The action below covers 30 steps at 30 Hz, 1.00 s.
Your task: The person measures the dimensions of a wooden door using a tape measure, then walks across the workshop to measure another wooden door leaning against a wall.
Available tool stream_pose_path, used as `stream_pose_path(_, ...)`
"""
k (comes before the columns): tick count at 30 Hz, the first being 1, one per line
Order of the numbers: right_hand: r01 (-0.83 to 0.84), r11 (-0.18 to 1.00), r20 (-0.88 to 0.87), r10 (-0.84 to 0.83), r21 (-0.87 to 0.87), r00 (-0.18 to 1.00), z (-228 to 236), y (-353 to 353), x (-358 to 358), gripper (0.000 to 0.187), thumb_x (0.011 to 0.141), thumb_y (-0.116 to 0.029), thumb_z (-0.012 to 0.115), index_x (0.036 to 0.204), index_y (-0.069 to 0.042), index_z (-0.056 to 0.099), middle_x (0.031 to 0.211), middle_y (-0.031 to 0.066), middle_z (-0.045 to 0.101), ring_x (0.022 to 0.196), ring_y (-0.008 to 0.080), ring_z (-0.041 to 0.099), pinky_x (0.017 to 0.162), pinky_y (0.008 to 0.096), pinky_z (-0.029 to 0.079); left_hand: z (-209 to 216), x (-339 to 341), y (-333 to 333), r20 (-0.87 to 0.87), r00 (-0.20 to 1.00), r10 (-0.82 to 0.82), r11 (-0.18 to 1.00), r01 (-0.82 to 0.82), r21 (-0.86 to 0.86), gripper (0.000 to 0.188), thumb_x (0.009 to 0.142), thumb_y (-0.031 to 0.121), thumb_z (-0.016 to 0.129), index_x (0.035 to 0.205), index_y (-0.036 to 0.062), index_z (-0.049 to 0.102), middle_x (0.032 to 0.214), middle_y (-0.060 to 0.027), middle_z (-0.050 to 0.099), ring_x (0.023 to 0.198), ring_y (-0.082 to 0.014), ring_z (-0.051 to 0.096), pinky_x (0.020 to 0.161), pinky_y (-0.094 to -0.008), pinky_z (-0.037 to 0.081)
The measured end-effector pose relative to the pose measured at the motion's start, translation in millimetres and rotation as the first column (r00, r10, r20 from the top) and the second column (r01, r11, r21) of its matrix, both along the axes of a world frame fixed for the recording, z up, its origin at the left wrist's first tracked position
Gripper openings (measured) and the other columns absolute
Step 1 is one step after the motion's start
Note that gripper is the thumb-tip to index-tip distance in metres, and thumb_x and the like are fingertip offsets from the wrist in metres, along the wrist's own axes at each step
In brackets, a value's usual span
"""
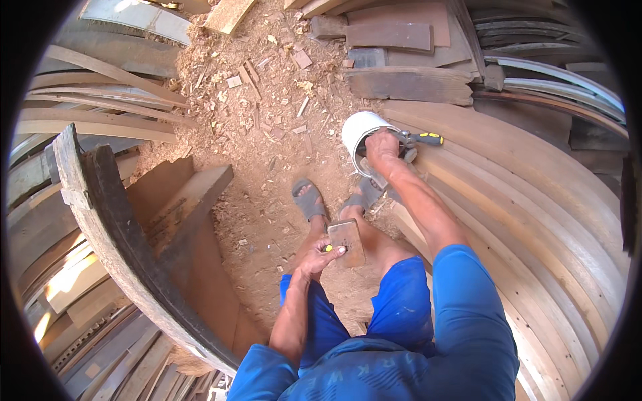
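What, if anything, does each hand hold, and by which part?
Left hand: brown block, by its lower left side, with a small yellow thing. Right hand, at the mouth of the white bucket: cannot be told.

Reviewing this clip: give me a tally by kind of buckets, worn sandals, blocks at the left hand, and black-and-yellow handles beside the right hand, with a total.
White bucket: 1
Grey sandals: 2
Brown block: 1
Black-and-yellow handle: 1
Total: 5
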State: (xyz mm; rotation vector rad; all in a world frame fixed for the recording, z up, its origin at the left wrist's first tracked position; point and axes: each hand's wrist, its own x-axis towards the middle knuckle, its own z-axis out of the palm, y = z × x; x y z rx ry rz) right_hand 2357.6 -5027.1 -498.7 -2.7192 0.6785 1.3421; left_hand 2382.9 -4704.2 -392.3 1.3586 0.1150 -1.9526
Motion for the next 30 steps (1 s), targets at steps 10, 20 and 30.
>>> stream_pose_path(10, -0.078, 0.996, -0.205, 0.087, 0.053, 0.975, -4, 14, 9, 0.024, 0.09, -0.021, 0.061, 0.105, -0.015, 0.078, 0.109, 0.0022, 0.074, 0.104, 0.0208, 0.069, 0.073, 0.0326, 0.056, 0, 6, 5, -0.015, 1.0, -0.008, 1.0, 0.008, 0.016, 0.035, 0.091, 0.031, 0.075, 0.117, 0.0072, 0.072, 0.107, 0.0041, 0.068, 0.103, -0.0107, 0.057, 0.095, -0.0308, 0.045)
stream_pose_path(20, -0.027, 0.998, -0.218, 0.04, 0.063, 0.975, -19, 13, 4, 0.021, 0.089, -0.022, 0.061, 0.098, -0.017, 0.079, 0.103, 0.0026, 0.076, 0.099, 0.0189, 0.071, 0.072, 0.0362, 0.056, -5, 0, 7, 0.013, 0.999, -0.039, 0.999, 0.039, 0.009, 0.033, 0.091, 0.024, 0.076, 0.117, 0.0061, 0.071, 0.113, 0.0026, 0.066, 0.105, -0.0117, 0.057, 0.095, -0.0313, 0.044)
stream_pose_path(30, -0.047, 0.992, -0.223, 0.072, 0.115, 0.972, 8, 13, 3, 0.025, 0.09, -0.023, 0.06, 0.104, -0.012, 0.078, 0.103, 0.0084, 0.076, 0.102, 0.0203, 0.072, 0.077, 0.0365, 0.057, -13, -8, 13, 0.1, 0.995, 0.001, 0.996, 0.008, -0.086, 0.036, 0.09, 0.031, 0.077, 0.118, 0.0084, 0.072, 0.105, 0.001, 0.065, 0.097, -0.0109, 0.056, 0.085, -0.0289, 0.045)
